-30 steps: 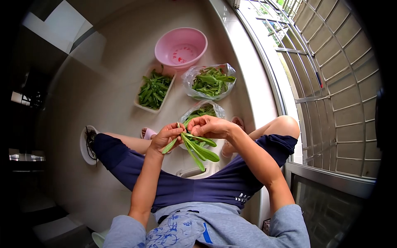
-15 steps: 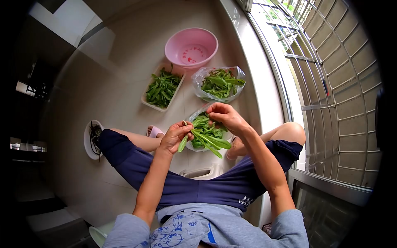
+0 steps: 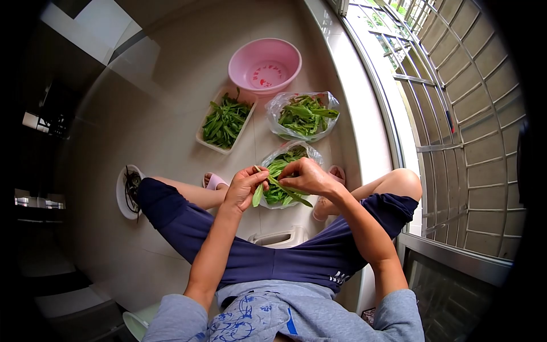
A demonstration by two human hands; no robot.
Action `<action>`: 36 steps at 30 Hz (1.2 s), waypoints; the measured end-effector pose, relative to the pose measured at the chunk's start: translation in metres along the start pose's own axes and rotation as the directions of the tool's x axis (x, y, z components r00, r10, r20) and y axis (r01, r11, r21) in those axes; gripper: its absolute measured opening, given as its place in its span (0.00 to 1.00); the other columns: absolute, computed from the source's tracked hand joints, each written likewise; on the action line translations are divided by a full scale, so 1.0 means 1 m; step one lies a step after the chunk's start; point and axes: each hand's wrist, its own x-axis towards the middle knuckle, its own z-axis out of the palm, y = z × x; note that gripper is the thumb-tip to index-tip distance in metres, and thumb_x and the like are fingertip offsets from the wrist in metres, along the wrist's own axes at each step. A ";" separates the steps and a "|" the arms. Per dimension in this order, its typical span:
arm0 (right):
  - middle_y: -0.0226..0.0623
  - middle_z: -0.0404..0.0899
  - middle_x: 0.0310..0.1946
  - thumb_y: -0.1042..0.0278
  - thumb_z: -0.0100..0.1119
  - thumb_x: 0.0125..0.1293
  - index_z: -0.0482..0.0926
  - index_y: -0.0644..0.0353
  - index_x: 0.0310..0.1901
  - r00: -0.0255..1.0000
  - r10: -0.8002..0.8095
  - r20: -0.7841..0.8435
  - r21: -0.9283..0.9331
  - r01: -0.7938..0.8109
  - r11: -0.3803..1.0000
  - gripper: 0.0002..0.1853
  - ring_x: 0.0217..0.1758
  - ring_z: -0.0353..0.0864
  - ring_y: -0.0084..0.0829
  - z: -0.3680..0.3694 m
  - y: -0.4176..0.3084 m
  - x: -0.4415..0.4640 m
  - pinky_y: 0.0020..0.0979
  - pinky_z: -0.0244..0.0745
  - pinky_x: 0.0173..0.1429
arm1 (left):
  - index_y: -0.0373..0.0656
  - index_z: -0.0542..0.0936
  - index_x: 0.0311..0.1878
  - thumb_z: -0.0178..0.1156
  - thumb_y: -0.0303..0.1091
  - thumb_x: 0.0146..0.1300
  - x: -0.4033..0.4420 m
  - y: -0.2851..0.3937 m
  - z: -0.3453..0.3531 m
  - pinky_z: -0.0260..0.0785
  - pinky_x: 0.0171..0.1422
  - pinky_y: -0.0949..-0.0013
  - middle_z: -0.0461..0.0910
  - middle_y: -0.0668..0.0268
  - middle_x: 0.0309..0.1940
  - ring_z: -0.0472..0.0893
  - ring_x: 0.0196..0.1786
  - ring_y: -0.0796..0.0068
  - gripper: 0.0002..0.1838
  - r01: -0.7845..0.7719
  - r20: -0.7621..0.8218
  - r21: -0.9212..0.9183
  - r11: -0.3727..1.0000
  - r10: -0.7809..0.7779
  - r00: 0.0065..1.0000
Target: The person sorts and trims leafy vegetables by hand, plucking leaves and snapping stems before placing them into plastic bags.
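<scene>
Between my knees, my left hand (image 3: 246, 187) pinches a few long green leaves (image 3: 290, 192) by their stem end. My right hand (image 3: 309, 175) is closed with its fingertips on the same leaves, a little to the right of my left hand. Below both hands sits an open clear plastic bag (image 3: 310, 153) holding more leafy greens (image 3: 279, 165), partly covered by my right hand. One leaf hangs down beside my left fingers.
A rectangular tub (image 3: 200, 135) and a second plastic bag (image 3: 327, 130), both with greens, stand farther out. Beyond them is a pink basin (image 3: 238, 68). A white dish (image 3: 121, 191) with dark stems lies by my left knee. A window ledge (image 3: 356, 102) runs along the right.
My right hand has come down and nearer my left hand, onto the leaves. Fewer leaves show in my left hand, and more of the near bag is visible.
</scene>
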 end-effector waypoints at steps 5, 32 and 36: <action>0.40 0.76 0.20 0.68 0.54 0.44 0.78 0.64 0.29 0.999 0.030 -0.041 0.076 -0.027 0.997 0.11 0.23 0.75 0.27 0.008 0.008 0.004 0.27 0.69 0.30 | 0.37 0.72 0.32 0.54 0.23 0.51 0.002 -0.005 0.004 0.70 0.30 0.76 0.74 0.65 0.23 0.75 0.23 0.78 0.04 -0.071 -0.027 0.001 0.997 0.071 0.997; 0.25 0.68 0.19 0.64 0.50 0.58 0.71 0.61 0.33 0.971 0.096 0.220 0.616 -0.214 0.758 0.09 0.20 0.63 0.12 -0.012 0.007 0.002 0.15 0.56 0.22 | 0.39 0.74 0.33 0.52 0.23 0.53 0.000 0.001 0.001 0.71 0.34 0.75 0.75 0.63 0.24 0.75 0.26 0.75 0.04 -0.119 0.079 -0.219 0.968 0.139 0.987; 0.26 0.74 0.24 0.62 0.56 0.54 0.74 0.62 0.33 0.935 0.185 0.302 0.643 -0.343 0.685 0.11 0.24 0.70 0.13 -0.011 0.011 0.004 0.14 0.64 0.28 | 0.39 0.74 0.32 0.53 0.22 0.52 0.000 0.002 0.002 0.71 0.34 0.75 0.75 0.62 0.25 0.75 0.26 0.75 0.04 -0.150 0.064 -0.204 0.967 0.166 0.984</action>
